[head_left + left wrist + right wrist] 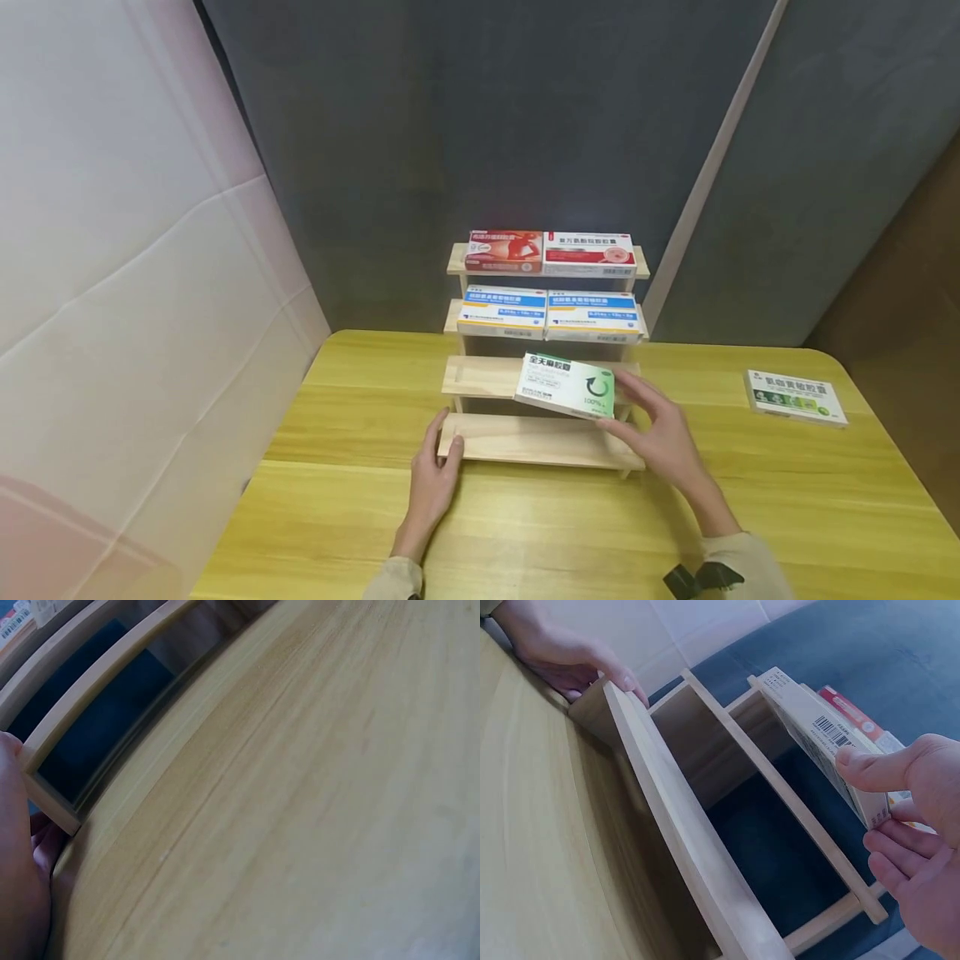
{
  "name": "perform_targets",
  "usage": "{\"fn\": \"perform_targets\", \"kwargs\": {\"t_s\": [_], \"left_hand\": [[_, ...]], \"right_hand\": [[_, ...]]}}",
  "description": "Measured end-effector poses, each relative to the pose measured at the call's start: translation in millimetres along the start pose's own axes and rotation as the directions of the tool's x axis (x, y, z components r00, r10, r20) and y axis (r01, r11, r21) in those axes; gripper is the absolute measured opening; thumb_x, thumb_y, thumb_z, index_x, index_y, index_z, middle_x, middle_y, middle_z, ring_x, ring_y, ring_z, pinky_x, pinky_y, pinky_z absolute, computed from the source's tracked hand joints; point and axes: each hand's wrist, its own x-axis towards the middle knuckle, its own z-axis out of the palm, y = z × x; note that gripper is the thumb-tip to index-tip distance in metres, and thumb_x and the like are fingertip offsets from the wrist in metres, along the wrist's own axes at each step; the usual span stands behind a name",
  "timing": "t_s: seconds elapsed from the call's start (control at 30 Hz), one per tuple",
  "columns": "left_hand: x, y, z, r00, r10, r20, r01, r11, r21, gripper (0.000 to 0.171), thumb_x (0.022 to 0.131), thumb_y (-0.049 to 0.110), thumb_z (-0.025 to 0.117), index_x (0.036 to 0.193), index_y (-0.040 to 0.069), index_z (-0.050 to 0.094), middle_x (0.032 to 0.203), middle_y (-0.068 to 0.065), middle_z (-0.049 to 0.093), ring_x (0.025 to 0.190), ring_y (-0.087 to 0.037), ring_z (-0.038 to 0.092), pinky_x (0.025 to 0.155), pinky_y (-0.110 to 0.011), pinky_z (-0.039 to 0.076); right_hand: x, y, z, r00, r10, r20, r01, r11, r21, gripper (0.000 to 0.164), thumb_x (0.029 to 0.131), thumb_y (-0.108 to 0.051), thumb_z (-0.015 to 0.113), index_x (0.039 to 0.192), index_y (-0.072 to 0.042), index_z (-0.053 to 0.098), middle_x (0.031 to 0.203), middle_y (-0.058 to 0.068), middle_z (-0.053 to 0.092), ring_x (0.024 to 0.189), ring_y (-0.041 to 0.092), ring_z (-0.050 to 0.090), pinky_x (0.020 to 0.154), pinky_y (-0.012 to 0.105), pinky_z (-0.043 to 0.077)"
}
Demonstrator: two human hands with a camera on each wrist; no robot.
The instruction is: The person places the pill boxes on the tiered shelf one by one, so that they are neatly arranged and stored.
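A stepped wooden display rack (pixel 540 442) stands on the table. My left hand (pixel 435 483) grips the left end of its lowest step, thumb at the front; the left hand (pixel 570 656) also shows in the right wrist view. Between thumb and fingers my right hand (pixel 663 433) pinches the right end of a white and green medicine box (pixel 562 385). The box is slightly tilted, over the second step from the bottom; in the right wrist view its barcoded side (pixel 821 739) faces the camera. Whether it touches the step I cannot tell.
On the top step sit a red medicine box (pixel 504 252) and a white and red one (pixel 588 253). Two blue and white boxes, one left (pixel 502 312) and one right (pixel 592 315), fill the step below. Another green and white box (pixel 797 398) lies on the table (pixel 787 492) at right.
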Motion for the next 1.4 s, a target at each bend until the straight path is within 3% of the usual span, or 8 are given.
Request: {"fn": "perform_targets", "kwargs": {"t_s": [0.03, 0.1, 0.23, 0.37, 0.47, 0.63, 1.07, 1.4], "left_hand": [[0.5, -2.6, 0.9, 1.0, -0.002, -0.003, 0.002, 1.0, 0.008, 0.05, 0.101, 0.009, 0.058, 0.149, 0.0, 0.046, 0.154, -0.029, 0.043, 0.142, -0.048, 0.04, 0.091, -0.051, 0.06], [1.9, -11.3, 3.6, 1.0, -0.006, -0.013, 0.006, 1.0, 0.011, 0.051, 0.101, 0.009, 0.059, 0.149, 0.001, 0.046, 0.154, -0.027, 0.043, 0.142, -0.047, 0.04, 0.089, -0.054, 0.06], [4.2, -31.5, 7.1, 1.0, 0.004, -0.021, -0.003, 1.0, 0.025, 0.052, 0.102, 0.013, 0.059, 0.152, 0.008, 0.044, 0.156, -0.023, 0.043, 0.144, -0.043, 0.041, 0.074, -0.043, 0.063], [5.3, -40.7, 6.4, 1.0, 0.017, -0.012, -0.017, 1.0, 0.015, 0.053, 0.102, 0.018, 0.06, 0.153, 0.014, 0.044, 0.157, -0.018, 0.044, 0.144, -0.041, 0.042, 0.075, -0.044, 0.064], [5.8, -42.1, 5.7, 1.0, 0.023, -0.006, -0.023, 1.0, 0.003, 0.053, 0.103, 0.021, 0.06, 0.153, 0.016, 0.044, 0.158, -0.018, 0.043, 0.144, -0.042, 0.04, 0.094, -0.052, 0.058], [6.3, -42.0, 5.7, 1.0, 0.024, 0.003, -0.024, 1.0, -0.001, 0.053, 0.103, 0.022, 0.059, 0.154, 0.015, 0.043, 0.158, -0.019, 0.041, 0.145, -0.043, 0.038, 0.103, -0.058, 0.05], [4.8, -40.7, 5.3, 1.0, 0.006, 0.001, -0.006, 1.0, -0.004, 0.053, 0.103, 0.021, 0.059, 0.153, 0.017, 0.043, 0.159, -0.019, 0.041, 0.146, -0.042, 0.038, 0.107, -0.058, 0.046], [5.1, -39.8, 5.0, 1.0, 0.005, -0.002, -0.006, 1.0, -0.014, 0.054, 0.102, 0.019, 0.06, 0.153, 0.015, 0.044, 0.158, -0.021, 0.042, 0.144, -0.042, 0.041, 0.102, -0.057, 0.052]], "right_hand": [[1.5, -0.1, 1.3, 1.0, 0.001, 0.007, -0.001, 1.0, 0.004, 0.073, 0.084, -0.016, 0.084, 0.149, -0.011, 0.051, 0.152, 0.012, 0.052, 0.127, 0.032, 0.06, 0.11, 0.044, 0.048], [4.4, -0.5, 3.8, 1.0, 0.003, 0.022, -0.004, 1.0, 0.019, 0.074, 0.084, -0.016, 0.084, 0.149, -0.011, 0.051, 0.153, 0.013, 0.051, 0.127, 0.034, 0.061, 0.107, 0.056, 0.048], [9.8, -3.9, 7.9, 0.999, 0.002, 0.044, -0.002, 1.0, 0.011, 0.075, 0.084, -0.017, 0.084, 0.15, -0.011, 0.049, 0.153, 0.013, 0.051, 0.128, 0.035, 0.061, 0.105, 0.057, 0.05], [15.6, -7.5, 12.3, 0.998, -0.015, 0.054, 0.016, 1.0, -0.022, 0.075, 0.084, -0.018, 0.084, 0.15, -0.01, 0.049, 0.151, 0.013, 0.053, 0.131, 0.034, 0.059, 0.109, 0.054, 0.047], [19.6, -9.4, 16.6, 0.998, -0.017, 0.066, 0.019, 0.999, -0.031, 0.075, 0.084, -0.019, 0.084, 0.15, -0.01, 0.05, 0.152, 0.013, 0.053, 0.136, 0.033, 0.054, 0.114, 0.053, 0.042], [24.3, -10.7, 23.7, 0.996, -0.003, 0.089, 0.005, 1.0, -0.03, 0.075, 0.084, -0.022, 0.084, 0.15, -0.009, 0.05, 0.153, 0.012, 0.051, 0.142, 0.034, 0.046, 0.118, 0.056, 0.037], [39.3, -17.7, 37.3, 0.987, 0.027, 0.157, -0.023, 0.999, -0.028, 0.076, 0.085, -0.023, 0.083, 0.151, -0.013, 0.048, 0.156, 0.009, 0.048, 0.146, 0.031, 0.043, 0.122, 0.051, 0.032], [52.1, -14.6, 51.2, 0.99, 0.004, 0.14, 0.003, 0.999, -0.05, 0.077, 0.082, -0.022, 0.086, 0.149, -0.012, 0.051, 0.153, 0.011, 0.051, 0.143, 0.033, 0.046, 0.123, 0.052, 0.03]]}}
